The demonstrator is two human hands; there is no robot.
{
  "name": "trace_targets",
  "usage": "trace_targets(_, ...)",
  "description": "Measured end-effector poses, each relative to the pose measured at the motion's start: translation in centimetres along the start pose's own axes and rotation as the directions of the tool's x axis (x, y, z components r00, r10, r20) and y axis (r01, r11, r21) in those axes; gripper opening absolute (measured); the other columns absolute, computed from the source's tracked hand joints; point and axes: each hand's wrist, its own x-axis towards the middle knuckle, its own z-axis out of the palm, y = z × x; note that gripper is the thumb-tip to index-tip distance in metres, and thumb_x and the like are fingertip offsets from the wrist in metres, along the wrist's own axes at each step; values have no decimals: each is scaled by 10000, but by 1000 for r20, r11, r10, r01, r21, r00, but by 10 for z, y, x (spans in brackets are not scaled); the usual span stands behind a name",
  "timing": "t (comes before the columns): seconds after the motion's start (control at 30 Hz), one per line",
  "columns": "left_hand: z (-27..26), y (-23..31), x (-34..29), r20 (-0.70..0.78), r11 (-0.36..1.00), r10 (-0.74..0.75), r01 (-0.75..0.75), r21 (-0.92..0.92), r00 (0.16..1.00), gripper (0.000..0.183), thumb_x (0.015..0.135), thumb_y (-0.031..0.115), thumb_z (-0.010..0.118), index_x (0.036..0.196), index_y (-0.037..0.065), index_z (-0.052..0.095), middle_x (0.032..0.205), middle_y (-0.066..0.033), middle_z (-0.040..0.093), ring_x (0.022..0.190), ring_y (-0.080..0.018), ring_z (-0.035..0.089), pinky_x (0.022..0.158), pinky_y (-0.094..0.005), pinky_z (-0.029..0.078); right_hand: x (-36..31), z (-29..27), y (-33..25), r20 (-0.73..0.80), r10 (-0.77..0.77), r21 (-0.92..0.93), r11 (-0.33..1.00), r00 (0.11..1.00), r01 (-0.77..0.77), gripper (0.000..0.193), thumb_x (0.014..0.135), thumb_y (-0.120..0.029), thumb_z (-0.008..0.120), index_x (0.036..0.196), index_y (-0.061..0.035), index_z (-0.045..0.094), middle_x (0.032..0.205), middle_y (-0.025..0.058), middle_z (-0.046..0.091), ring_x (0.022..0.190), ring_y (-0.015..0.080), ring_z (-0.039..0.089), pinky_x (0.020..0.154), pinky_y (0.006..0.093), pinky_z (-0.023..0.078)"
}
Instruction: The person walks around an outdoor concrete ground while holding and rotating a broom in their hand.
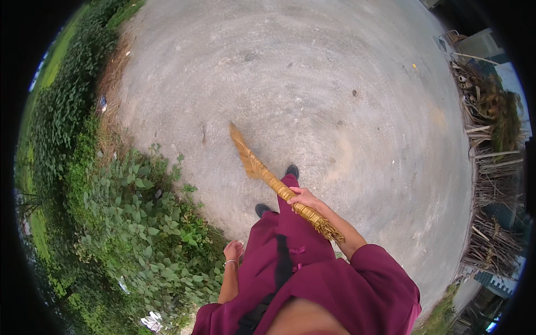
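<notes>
My right hand (303,199) is wrapped around the handle of a yellow-brown straw broom (273,181). Bound rings run along the handle, and its frayed butt end lies back over my right forearm. The broom's flared sweeping end (244,153) points forward and to the left, over the concrete; whether it touches the ground I cannot tell. At my left thigh hangs my left hand (233,251), a band on its wrist. Its fingers are curled in, and no object shows in them.
Grey concrete (312,78) spreads ahead and to the right. Leafy bushes (145,218) border it on the left, with white litter (152,321) among them. Stacked sticks and firewood (491,240) line the right edge. My dark shoes (292,171) stand on the concrete, one ahead of the other.
</notes>
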Motion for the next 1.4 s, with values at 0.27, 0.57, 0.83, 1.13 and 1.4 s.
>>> trace_targets(0.27, 51, 54, 16, -36, 993, -40, 44, 113, 999, 251, 818, 96, 431, 1046, 18, 498, 793, -105, 594, 627, -196, 586, 464, -302, 473, -5, -128, -51, -135, 100, 147, 986, 986, -80, 559, 667, -34, 645, 1188, 6, 446, 723, 114, 587, 523, 171, 574, 415, 275, 476)
trace_targets(0.57, 202, 146, -4, 131, 942, 13, -56, 330, 991, 272, 800, 105, 471, 1052, 9, 503, 847, -101, 597, 727, -178, 591, 605, -283, 498, -53, -258, -104, -572, -70, 23, 995, 817, 101, 639, 617, -25, 650, 1218, -11, 431, 741, 98, 592, 566, 162, 565, 498, 279, 476)
trace_targets(0.83, 270, 202, 14, 200, 895, 50, -133, 426, 979, 260, 812, 93, 466, 1051, -6, 493, 861, -125, 605, 722, -173, 602, 612, -236, 497, 3, -218, -105, -385, -117, 4, 992, 915, 129, 707, 615, -43, 682, 1259, -33, 389, 854, 114, 615, 642, 132, 575, 607, 253, 470)
trace_targets(1.13, 314, 262, 8, 247, 888, 63, -167, 428, 967, 272, 815, 80, 457, 1063, -29, 476, 877, -135, 599, 734, -174, 603, 638, -234, 500, 3, -304, -146, -403, 33, 380, 915, 915, 134, 557, 655, -63, 656, 1177, -9, 469, 719, 110, 587, 510, 174, 565, 431, 280, 481)
trace_targets(1.4, 304, 321, 83, 164, 838, 2, -92, 537, 986, 274, 791, 104, 468, 1041, -3, 505, 814, -117, 600, 682, -179, 599, 531, -250, 477, -3, -307, -200, -703, 43, 207, 967, 709, 146, 695, 627, -7, 655, 1263, -36, 378, 725, 115, 595, 506, 164, 552, 435, 287, 458)
